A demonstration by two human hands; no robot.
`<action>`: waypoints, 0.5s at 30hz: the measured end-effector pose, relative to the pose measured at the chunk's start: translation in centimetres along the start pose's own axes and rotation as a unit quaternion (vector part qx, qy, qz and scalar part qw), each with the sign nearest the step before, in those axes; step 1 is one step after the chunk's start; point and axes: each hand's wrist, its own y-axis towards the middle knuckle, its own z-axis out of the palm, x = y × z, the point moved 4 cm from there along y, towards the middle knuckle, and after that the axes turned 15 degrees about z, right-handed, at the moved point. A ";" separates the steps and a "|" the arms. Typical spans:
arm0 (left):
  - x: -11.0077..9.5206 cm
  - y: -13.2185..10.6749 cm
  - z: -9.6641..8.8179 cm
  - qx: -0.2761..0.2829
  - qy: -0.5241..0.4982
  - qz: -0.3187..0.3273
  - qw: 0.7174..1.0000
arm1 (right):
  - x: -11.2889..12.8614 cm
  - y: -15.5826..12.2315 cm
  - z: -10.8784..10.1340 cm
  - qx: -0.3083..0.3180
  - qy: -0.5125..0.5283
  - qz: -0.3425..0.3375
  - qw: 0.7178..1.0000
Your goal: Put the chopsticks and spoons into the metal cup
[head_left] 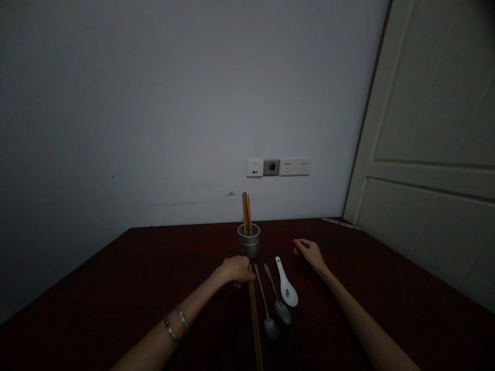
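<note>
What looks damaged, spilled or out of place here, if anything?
Dark scuffs mark the wall just above the table, left of the cup; they stand out against its pale surface. Nothing looks spilled.

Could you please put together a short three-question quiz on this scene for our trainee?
1. True or false: the white spoon lies to the right of both metal spoons.
2. Which of the person's hands is at the far end of the lying chopsticks? A: right. B: left.
3. Fill in the blank: the standing chopsticks are in a ____.

Key:
1. True.
2. B, the left hand.
3. Metal cup.
</note>
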 end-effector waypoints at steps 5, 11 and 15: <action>-0.4 -0.3 0.9 0.022 0.040 -0.017 0.999 | -0.3 0.3 0.0 0.000 -0.011 -0.004 1.000; 0.7 0.0 2.3 0.032 0.080 -0.029 0.996 | -0.2 0.2 0.0 -0.003 -0.026 -0.005 1.000; 1.0 0.0 2.9 -0.006 0.103 -0.037 0.994 | -0.1 0.0 0.0 0.000 -0.028 -0.009 1.000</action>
